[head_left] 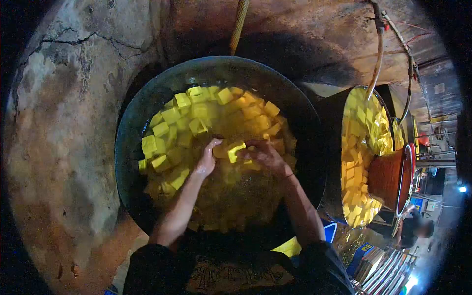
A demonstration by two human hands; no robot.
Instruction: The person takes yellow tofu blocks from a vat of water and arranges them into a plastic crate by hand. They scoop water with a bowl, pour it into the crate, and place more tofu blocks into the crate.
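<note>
A big round dark vat (pixel 129 105) holds cloudy yellow liquid and many yellow tofu blocks (pixel 171 115). Over its middle, my right hand (pixel 268 156) grips a small bright yellow tofu block (pixel 236 153), fingers bent over its right side. My left hand (pixel 209 156) is wet and curls around the left side of a shaded, brownish-yellow piece (pixel 221 150) just beside it. Whether that piece and the bright block are one and the same, I cannot tell. The undersides of both are hidden.
To the right stands a second vat (pixel 392 115) of yellow blocks, with a red bucket (pixel 391 179) at its edge and a hose (pixel 379 59) above. A cracked wall (pixel 73 123) borders the left. Farther right are stacked boards (pixel 381 268) and another person (pixel 413 231).
</note>
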